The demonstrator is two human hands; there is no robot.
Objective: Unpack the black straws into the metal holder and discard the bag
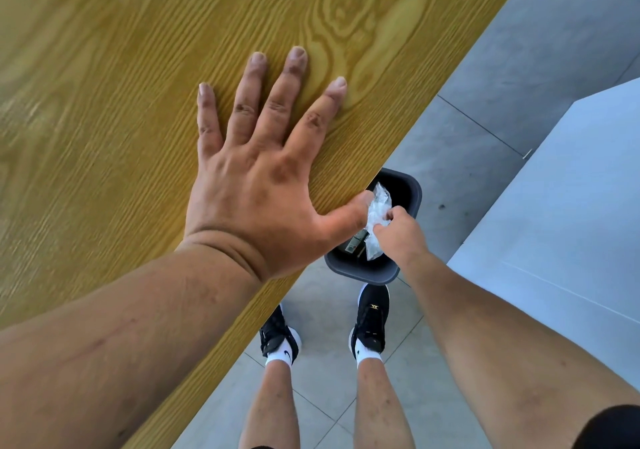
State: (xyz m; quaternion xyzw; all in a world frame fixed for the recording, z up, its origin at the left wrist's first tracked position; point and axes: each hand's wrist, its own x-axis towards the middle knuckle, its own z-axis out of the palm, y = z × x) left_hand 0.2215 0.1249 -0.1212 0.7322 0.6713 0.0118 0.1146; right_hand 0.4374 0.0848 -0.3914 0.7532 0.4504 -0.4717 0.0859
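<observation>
While the left hand (256, 185) lies flat and spread on the wooden table (104, 67), the right hand (398, 233) seemingly pinches the crumpled clear bag (377, 213) over the dark bin (408, 188) at centre right.

Desk (104, 67): yellow-brown wood-grain top, its edge running diagonally from upper right to lower middle. Floor (485, 136): large grey tiles, thin dark joints, one small dark speck. White flat-faced block (571, 223) at right, standing on floor. Light even, shadows soft.

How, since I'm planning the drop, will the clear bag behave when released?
Probably floppy: the clear bag is crumpled where the right hand pinches it. Its thin, see-through film looks very light, so it may drift or spring open above the bin.
</observation>
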